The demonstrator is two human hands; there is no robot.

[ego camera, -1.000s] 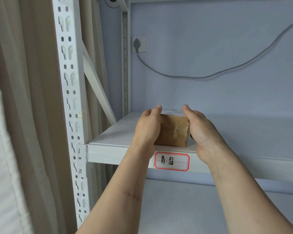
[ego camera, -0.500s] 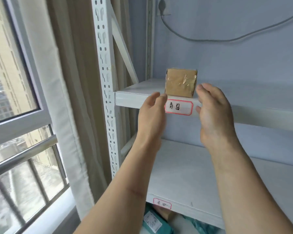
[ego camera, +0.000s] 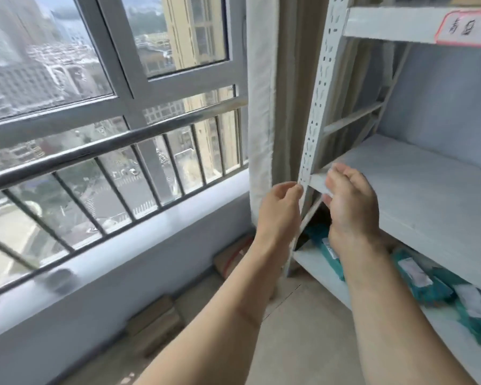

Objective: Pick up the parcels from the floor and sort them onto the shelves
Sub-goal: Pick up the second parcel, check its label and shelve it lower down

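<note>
My left hand (ego camera: 279, 211) and my right hand (ego camera: 350, 207) are both held out empty, fingers loosely curled, in front of the white shelf unit's corner post (ego camera: 314, 115). Brown cardboard parcels lie on the floor under the window: one (ego camera: 156, 323) near the wall and another (ego camera: 233, 258) by the curtain's foot. Several teal bagged parcels (ego camera: 428, 284) with white labels lie on the bottom shelf (ego camera: 320, 269). The middle shelf (ego camera: 428, 187) is bare. The top shelf's edge (ego camera: 395, 25) carries a red-bordered label (ego camera: 468, 29).
A large window with a metal guard rail (ego camera: 109, 140) fills the left. A pale curtain (ego camera: 261, 107) hangs between the window and the shelf unit. The floor (ego camera: 303, 329) is beige tile.
Both hands have let go of the brown box on the top shelf and dropped lower. My view has swung down and left toward the window and floor; the box is out of view.
</note>
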